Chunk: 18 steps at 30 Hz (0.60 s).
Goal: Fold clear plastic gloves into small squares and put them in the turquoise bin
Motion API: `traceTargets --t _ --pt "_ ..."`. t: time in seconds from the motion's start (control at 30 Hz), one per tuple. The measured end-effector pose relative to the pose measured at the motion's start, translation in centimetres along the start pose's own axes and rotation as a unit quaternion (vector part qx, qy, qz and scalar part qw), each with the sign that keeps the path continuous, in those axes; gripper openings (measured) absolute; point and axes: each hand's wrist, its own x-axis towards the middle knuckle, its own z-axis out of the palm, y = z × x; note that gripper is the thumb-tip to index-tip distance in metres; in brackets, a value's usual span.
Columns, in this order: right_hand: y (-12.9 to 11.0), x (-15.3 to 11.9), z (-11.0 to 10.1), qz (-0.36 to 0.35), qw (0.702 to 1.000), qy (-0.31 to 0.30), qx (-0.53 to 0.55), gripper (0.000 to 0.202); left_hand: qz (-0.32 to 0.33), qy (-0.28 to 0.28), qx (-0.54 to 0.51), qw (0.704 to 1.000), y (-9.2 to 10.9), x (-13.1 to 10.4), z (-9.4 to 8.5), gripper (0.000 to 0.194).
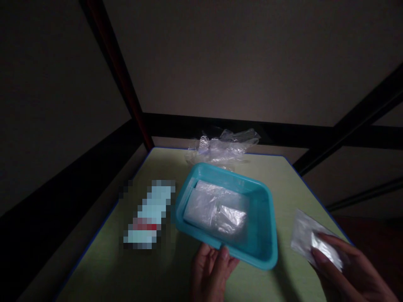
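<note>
My left hand (212,268) grips the near rim of a turquoise plastic tray (262,226), thumb over the edge and fingers beneath. The tray is tilted towards me above the table. Inside it lie flat clear plastic packets (203,203), bunched towards its left and middle; what they contain cannot be made out. To the right of the tray, apart from it, my right hand (349,264) pinches a small clear plastic packet (302,235) between thumb and fingers. That packet looks flat and shiny, like those in the tray.
A pale green table (258,167) with a blue edge stands against the wall. Crumpled clear plastic bags (223,147) lie at its far edge. On the left is a blurred-out pale blue and red item (151,214). Dark beams cross the walls.
</note>
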Motion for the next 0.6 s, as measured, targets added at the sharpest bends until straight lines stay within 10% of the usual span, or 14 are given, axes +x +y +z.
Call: traceTargets --t 0.6 --pt "-1.9 -0.4 2.4 0.014 0.996 -0.089 0.008 0.02 0.024 -0.013 0.012 1.0 -0.9 1.1 -0.7 0.037"
